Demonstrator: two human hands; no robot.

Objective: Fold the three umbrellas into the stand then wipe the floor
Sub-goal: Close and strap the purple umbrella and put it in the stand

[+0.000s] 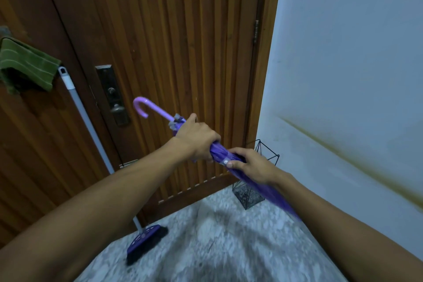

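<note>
A folded purple umbrella (218, 152) with a pale hooked handle (146, 106) slants from upper left down to lower right in front of the wooden door. My left hand (196, 137) grips its canopy just below the handle. My right hand (251, 163) holds the canopy further down, thumb pressing on the white strap tab. The umbrella's tip end is blurred and partly hidden behind my right forearm. A black wire umbrella stand (250, 192) sits on the floor in the corner between door and wall, behind the umbrella.
A broom (146, 239) with a long pale handle leans on the door at the left. A green cloth (27, 65) hangs at the far left. The speckled grey floor (206, 236) spreads below; a white wall (354, 75) closes the right side.
</note>
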